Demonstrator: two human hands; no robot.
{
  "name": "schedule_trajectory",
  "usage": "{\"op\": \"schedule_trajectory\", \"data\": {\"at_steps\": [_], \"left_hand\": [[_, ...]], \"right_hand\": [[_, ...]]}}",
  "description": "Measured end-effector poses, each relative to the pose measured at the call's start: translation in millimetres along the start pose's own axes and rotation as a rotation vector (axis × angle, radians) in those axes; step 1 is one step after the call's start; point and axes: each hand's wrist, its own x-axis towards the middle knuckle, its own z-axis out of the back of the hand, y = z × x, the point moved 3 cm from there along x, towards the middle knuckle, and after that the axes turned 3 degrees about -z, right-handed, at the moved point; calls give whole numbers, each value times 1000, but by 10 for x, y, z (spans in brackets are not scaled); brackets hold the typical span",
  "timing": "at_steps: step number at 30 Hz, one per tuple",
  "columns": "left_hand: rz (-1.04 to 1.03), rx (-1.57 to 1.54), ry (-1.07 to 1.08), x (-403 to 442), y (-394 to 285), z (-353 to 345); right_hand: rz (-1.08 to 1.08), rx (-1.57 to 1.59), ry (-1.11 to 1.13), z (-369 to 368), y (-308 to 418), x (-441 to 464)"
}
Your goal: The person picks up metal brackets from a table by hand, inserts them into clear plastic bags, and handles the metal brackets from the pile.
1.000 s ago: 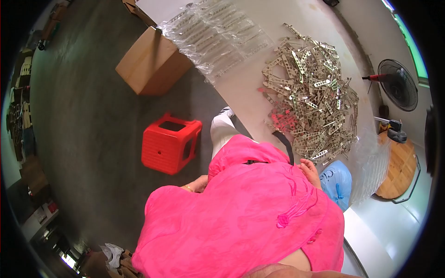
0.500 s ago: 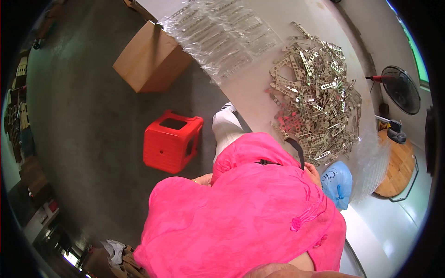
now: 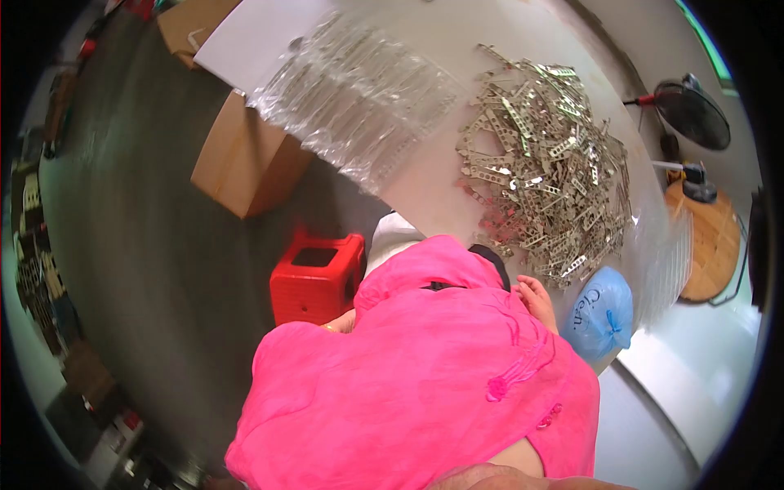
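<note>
My right hand [image 3: 536,304] shows beside the pink garment, close to the table edge. Its fingers are loosely apart with nothing in them. It is nearest to the heap of flat, perforated metal strips [image 3: 555,175] and to a knotted blue plastic bag [image 3: 602,314] with black lettering. Most of my left hand [image 3: 340,323] is hidden by the pink garment [image 3: 408,367]; only a bit near the wrist shows, with something yellow round it. Just past it stands a red plastic stool [image 3: 310,282].
Clear plastic trays or sleeves [image 3: 351,98] lie on the table [image 3: 425,175] to the left of the heap. An open cardboard box [image 3: 249,163] stands on the floor. At right are a black fan [image 3: 692,114], a round wooden stool [image 3: 702,245] and more clear plastic [image 3: 665,265].
The view has shifted, so the table and boxes sit differently in it. My right hand shows more fully now, its fingers out from the garment. My left hand stays mostly covered.
</note>
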Motion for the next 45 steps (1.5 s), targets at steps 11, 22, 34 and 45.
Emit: {"op": "schedule_trajectory", "data": {"at_steps": [11,22,34,45], "left_hand": [[75,157,251,706,-342,432],[86,159,214,1054,-238,-45],[131,73,61,1065,251,-911],[148,-2,-148,917,533,-1208]], "right_hand": [[-6,190,-63,-512,-165,-17],[-14,111,-48,161,-370,30],[47,-157,32,861,-76,-67],[46,-281,121,1100,-53,-6]]}}
